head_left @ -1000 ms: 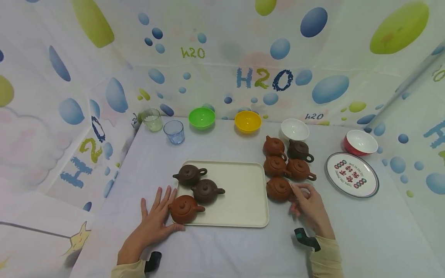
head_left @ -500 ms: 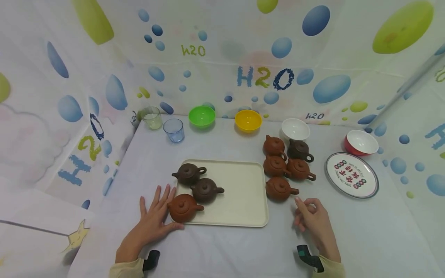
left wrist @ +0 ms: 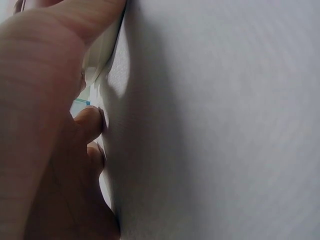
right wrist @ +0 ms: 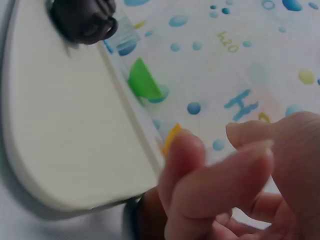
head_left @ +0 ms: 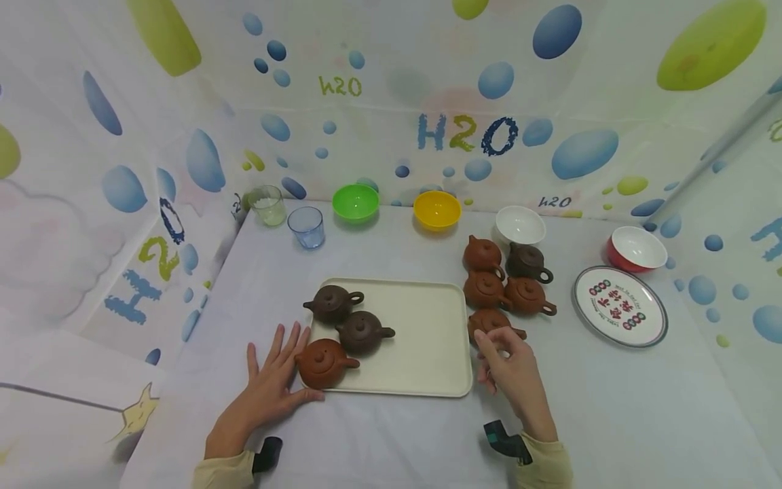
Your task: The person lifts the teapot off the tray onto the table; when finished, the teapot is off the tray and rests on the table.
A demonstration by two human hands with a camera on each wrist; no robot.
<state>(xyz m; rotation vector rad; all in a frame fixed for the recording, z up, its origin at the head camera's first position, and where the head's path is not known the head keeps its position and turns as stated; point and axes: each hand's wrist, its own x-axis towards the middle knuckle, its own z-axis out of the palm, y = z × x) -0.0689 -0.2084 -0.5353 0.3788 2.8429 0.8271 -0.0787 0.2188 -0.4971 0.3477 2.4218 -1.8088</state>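
A cream tray (head_left: 421, 339) carries three teapots: two dark brown ones (head_left: 332, 303) (head_left: 363, 331) and a red-brown one (head_left: 324, 362). My left hand (head_left: 277, 370) lies flat on the table at the tray's left edge, its fingers straight beside the red-brown pot. My right hand (head_left: 497, 350) hovers over the near side of a red-brown teapot (head_left: 485, 319) just right of the tray. Its fingers (right wrist: 200, 180) are loosely curled with nothing between them. The right wrist view shows the tray (right wrist: 65, 125) and a dark pot (right wrist: 82, 17).
Several more teapots (head_left: 507, 275) stand behind the right hand. A printed plate (head_left: 619, 306) and red bowl (head_left: 635, 249) sit at the right. White (head_left: 520, 225), yellow (head_left: 436, 210) and green (head_left: 356, 202) bowls and two glasses (head_left: 306, 227) line the back.
My right hand drew back from the teapot's handle, then moved left and now sits over the pot's near side. The left hand has not moved.
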